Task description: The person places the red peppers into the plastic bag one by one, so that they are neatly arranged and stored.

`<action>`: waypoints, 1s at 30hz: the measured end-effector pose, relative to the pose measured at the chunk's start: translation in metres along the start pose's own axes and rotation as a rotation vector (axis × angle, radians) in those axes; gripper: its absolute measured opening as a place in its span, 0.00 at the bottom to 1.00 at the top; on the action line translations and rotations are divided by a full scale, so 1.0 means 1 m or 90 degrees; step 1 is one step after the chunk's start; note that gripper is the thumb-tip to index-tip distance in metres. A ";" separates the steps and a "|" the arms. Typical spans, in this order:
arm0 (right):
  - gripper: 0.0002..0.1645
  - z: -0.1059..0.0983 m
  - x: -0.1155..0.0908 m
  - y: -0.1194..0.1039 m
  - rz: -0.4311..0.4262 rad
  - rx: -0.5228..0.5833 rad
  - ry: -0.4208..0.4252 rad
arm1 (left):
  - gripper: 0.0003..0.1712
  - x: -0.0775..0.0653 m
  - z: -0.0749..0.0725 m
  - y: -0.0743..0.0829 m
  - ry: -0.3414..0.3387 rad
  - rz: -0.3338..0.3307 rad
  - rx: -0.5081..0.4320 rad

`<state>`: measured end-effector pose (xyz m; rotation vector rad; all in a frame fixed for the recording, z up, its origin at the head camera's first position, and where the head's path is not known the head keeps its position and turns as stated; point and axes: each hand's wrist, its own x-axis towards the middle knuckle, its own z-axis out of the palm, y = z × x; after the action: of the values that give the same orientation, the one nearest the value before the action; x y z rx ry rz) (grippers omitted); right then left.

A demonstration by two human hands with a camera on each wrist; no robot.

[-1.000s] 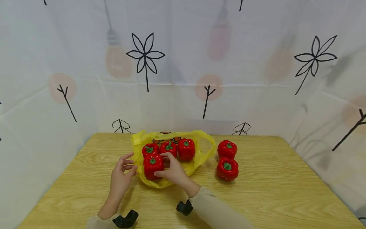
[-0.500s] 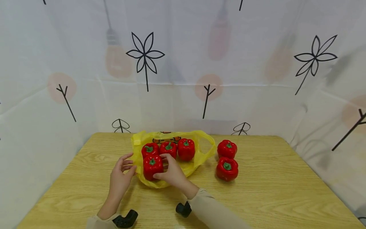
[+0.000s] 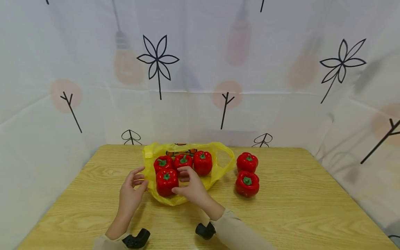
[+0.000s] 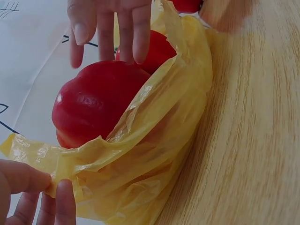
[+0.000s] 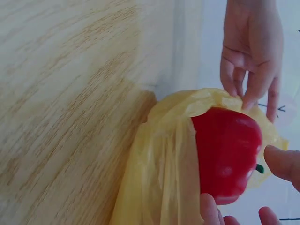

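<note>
Left wrist | right grip [image 4: 107, 23] cut off | yellow bag [image 4: 154, 126] partly hides red pepper [image 4: 96, 103]

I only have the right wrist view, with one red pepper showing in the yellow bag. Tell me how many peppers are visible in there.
Observer: The head view shows four red peppers inside the yellow bag.
Operator: Now report any peppers outside it.
Observer: Two, both on the wooden table to the right of the bag: a nearer pepper and a farther pepper behind it.
</note>
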<state>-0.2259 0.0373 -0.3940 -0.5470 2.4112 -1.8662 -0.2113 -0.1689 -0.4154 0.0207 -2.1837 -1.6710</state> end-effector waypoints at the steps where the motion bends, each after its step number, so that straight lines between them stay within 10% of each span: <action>1: 0.33 -0.001 -0.001 0.000 -0.002 0.007 0.001 | 0.24 0.000 0.000 0.000 0.000 0.002 0.001; 30: 0.28 -0.035 -0.038 -0.009 -0.038 0.090 0.100 | 0.25 0.000 0.001 -0.003 -0.006 -0.003 0.010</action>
<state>-0.1967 0.0794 -0.3830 -0.4853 2.3523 -2.1613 -0.2126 -0.1687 -0.4184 0.0227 -2.2051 -1.6607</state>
